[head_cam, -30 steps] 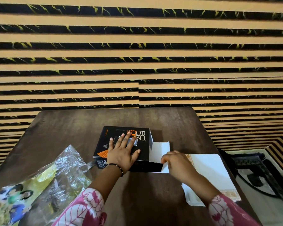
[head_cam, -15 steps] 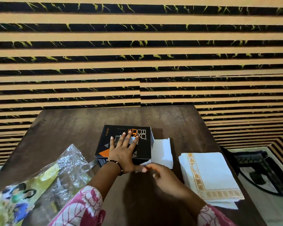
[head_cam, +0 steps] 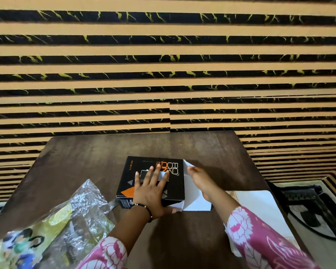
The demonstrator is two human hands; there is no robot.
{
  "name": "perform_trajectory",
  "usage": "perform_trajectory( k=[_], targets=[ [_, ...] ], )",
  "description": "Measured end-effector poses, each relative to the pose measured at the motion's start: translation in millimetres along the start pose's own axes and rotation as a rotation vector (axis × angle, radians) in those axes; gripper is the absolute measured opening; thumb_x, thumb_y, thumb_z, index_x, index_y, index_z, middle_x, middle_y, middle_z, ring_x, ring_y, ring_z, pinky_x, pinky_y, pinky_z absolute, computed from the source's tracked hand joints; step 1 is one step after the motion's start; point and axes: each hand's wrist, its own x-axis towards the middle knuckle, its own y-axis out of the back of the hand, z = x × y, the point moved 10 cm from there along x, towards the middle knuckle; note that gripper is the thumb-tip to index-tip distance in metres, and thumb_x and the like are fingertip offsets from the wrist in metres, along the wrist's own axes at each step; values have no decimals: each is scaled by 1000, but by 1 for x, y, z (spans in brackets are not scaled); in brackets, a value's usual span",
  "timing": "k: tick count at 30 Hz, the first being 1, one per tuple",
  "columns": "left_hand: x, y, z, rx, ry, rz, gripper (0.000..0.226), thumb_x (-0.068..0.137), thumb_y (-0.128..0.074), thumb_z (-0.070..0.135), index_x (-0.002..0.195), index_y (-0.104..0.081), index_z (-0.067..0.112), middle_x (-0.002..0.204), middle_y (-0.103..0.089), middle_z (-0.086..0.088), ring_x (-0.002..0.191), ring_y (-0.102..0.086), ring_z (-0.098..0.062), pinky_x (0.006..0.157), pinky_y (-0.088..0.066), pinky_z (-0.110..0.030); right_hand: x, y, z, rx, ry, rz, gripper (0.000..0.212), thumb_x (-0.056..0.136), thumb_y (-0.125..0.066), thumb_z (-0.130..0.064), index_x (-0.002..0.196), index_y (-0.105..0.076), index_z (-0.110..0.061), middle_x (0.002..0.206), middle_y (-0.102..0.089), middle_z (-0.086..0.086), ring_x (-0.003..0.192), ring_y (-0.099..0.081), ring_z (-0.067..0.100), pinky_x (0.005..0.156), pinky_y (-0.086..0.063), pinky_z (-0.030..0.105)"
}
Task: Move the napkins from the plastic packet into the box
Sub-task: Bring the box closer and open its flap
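A black box [head_cam: 136, 171] with orange lettering lies flat in the middle of the brown table. My left hand [head_cam: 150, 188] presses flat on its lid, fingers spread. The box's right end stands unsealed, with white flaps [head_cam: 194, 200] folded out onto the table. My right hand [head_cam: 199, 178] pinches the upper white flap at that end. A stack of white napkins [head_cam: 260, 206] with a gold border lies to the right, partly hidden under my right forearm. The crumpled clear plastic packet [head_cam: 66, 226] with a yellow printed label lies at the front left.
The brown table [head_cam: 85, 156] stands against a striped black-and-tan wall [head_cam: 163, 74]. Its right edge drops to a floor with a dark patterned rug [head_cam: 308, 210]. Bare tabletop lies behind and left of the box.
My right hand moved from the box's near corner up to the far flap at the box's right end and took hold of it. My left hand stayed on the lid.
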Motion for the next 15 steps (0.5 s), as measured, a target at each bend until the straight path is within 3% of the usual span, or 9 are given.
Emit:
perform_trajectory(
  k=[4,6,8,9,11,15],
  targets=[
    [0,-1,0,4,-10,-18,115,60,-44,86,144,14,33,155,22,-2,141,23,-24,109,16,-61,17,-5,-20,38,-33,-30,46,99,-35,-35,138,-40,-10,147,-39,10,136,-34,25,109,-28,36],
    [0,-2,0,1,-11,-28,114,61,-45,84,144,15,32,155,23,-3,140,25,-24,108,17,-62,24,-15,-31,46,-22,-46,45,100,-34,-34,139,-38,-13,148,-37,9,136,-35,25,110,-28,37],
    [0,-2,1,1,-16,-29,113,63,-45,82,144,15,32,154,24,-4,140,26,-24,108,17,-62,31,-25,-39,31,-6,-64,39,100,-33,-30,133,-45,-12,141,-46,12,120,-48,22,99,-38,32],
    [0,-2,1,1,-17,-27,112,63,-45,82,144,14,32,154,24,-4,140,26,-24,107,18,-63,34,-31,-42,-3,7,-80,37,101,-32,-26,128,-49,-9,133,-53,14,102,-54,18,85,-42,27],
    [0,-2,2,1,-16,-26,110,65,-41,84,144,14,32,154,24,-4,140,25,-24,107,19,-63,37,-39,-45,-90,28,-110,35,101,-30,-16,121,-54,-1,109,-58,12,82,-51,13,61,-38,16],
    [4,-3,0,8,-1,-19,106,68,-38,83,144,15,33,154,23,-4,140,25,-25,107,17,-64,42,-41,-44,-127,44,-151,30,101,-29,-14,109,-57,-9,101,-53,10,92,-47,18,59,-35,18]
  ],
)
